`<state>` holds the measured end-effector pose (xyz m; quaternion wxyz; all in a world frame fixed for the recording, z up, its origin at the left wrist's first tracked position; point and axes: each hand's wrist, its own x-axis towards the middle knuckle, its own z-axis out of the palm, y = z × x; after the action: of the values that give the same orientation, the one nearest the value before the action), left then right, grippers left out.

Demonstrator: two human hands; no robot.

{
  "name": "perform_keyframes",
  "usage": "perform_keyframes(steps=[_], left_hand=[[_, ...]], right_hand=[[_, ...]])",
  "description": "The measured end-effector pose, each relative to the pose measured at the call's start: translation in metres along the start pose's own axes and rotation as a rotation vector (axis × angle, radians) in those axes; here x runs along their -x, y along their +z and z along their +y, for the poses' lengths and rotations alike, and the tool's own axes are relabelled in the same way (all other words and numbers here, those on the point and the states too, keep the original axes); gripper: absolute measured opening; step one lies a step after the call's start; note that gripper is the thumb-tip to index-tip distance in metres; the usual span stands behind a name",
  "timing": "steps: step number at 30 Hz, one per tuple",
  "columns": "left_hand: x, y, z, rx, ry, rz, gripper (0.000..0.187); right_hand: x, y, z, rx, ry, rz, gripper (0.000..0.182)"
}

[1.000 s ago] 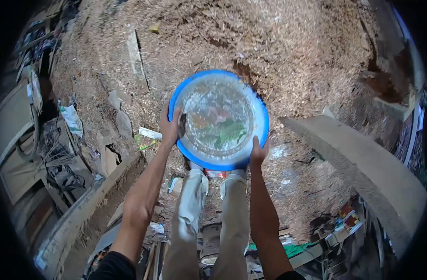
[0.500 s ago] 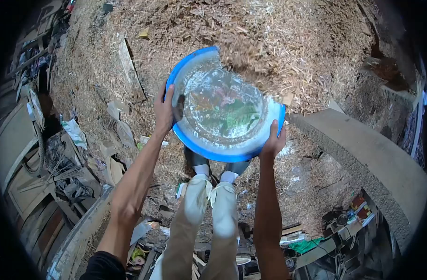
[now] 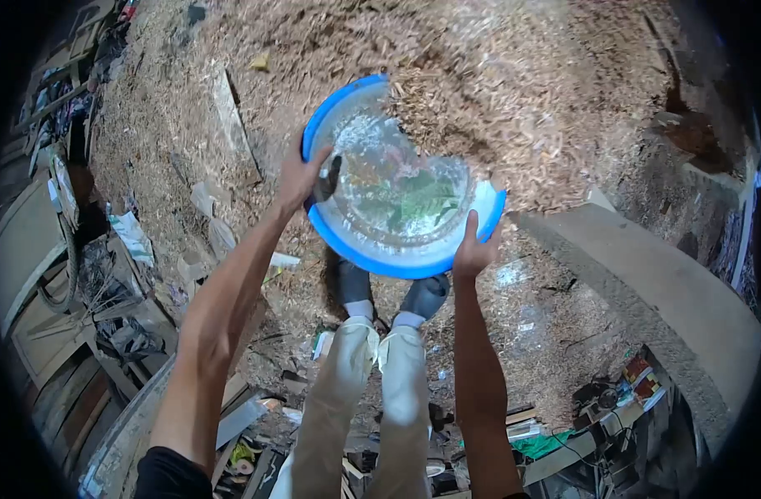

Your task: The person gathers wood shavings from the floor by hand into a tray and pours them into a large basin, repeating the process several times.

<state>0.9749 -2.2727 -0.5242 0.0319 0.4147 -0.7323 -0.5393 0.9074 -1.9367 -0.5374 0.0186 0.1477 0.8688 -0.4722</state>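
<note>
A round basin point(image 3: 380, 259) with a blue rim and a worn, whitish inside with a green and pink print is held above the ground. My left hand point(image 3: 301, 179) grips its left rim, thumb over the inside. On the lower right rim my right hand point(image 3: 477, 248) is closed, thumb on top. Wood shavings point(image 3: 434, 112) lie over the basin's far edge and hide the upper right part of its rim. The near rim hangs over the dark shoes point(image 3: 424, 297).
Wood shavings and dust point(image 3: 172, 125) cover the ground. A curved grey slab point(image 3: 647, 266) runs along the right. Wooden pieces and scrap point(image 3: 64, 316) are piled at the left, with more clutter and a green cloth point(image 3: 543, 445) at lower right. A pale strip point(image 3: 231, 108) lies upper left.
The basin has moved slightly up, and more shavings cover its far side. My left thumb reaches further over the inside; my right hand has shifted a little left. More of the shoes shows.
</note>
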Motion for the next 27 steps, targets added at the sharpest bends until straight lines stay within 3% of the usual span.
perform_keyframes(steps=[2, 4, 6, 8, 9, 11, 12, 14, 16, 18, 20, 22, 27], left_hand=[[-0.011, 0.010, 0.003, -0.095, -0.033, -0.080, 0.069], [-0.009, 0.015, -0.012, -0.079, -0.013, -0.014, 0.063], [-0.008, 0.014, -0.020, -0.007, 0.007, 0.025, 0.062], [0.027, 0.006, -0.028, 0.116, -0.061, 0.031, 0.061], [0.050, 0.003, -0.034, 0.129, -0.073, 0.057, 0.062], [0.084, -0.005, -0.013, 0.149, -0.180, 0.188, 0.068], [0.089, -0.007, -0.009, 0.150, -0.172, 0.203, 0.068], [0.090, -0.012, -0.013, 0.247, -0.337, 0.210, 0.066], [0.083, -0.012, -0.004, 0.276, -0.328, 0.148, 0.064], [0.075, -0.002, -0.020, 0.228, -0.292, 0.180, 0.061], [0.058, -0.004, -0.028, 0.258, -0.298, 0.237, 0.061], [0.051, -0.013, -0.006, 0.310, -0.310, 0.273, 0.060], [-0.018, -0.035, -0.056, 0.140, -0.135, 0.286, 0.067]], right_hand=[[-0.013, -0.002, 0.006, 0.133, -0.019, -0.006, 0.047], [-0.029, 0.000, -0.010, 0.126, -0.006, -0.051, 0.052], [-0.031, -0.008, -0.011, -0.047, 0.036, -0.104, 0.054], [-0.026, -0.024, -0.028, -0.095, -0.034, -0.133, 0.062], [-0.023, -0.036, -0.039, 0.021, -0.097, -0.180, 0.065], [-0.032, -0.033, -0.050, 0.064, -0.162, -0.224, 0.066], [-0.038, -0.030, -0.055, 0.119, -0.218, -0.259, 0.067], [-0.055, -0.021, -0.070, 0.212, -0.237, -0.313, 0.070], [-0.064, -0.018, -0.091, 0.099, -0.090, -0.481, 0.066], [-0.063, -0.010, -0.086, 0.143, -0.178, -0.459, 0.066], [-0.061, 0.002, -0.085, 0.153, -0.098, -0.474, 0.076], [-0.055, 0.015, -0.080, 0.185, -0.125, -0.448, 0.079], [-0.046, 0.063, -0.048, 0.294, -0.204, -0.399, 0.088]])
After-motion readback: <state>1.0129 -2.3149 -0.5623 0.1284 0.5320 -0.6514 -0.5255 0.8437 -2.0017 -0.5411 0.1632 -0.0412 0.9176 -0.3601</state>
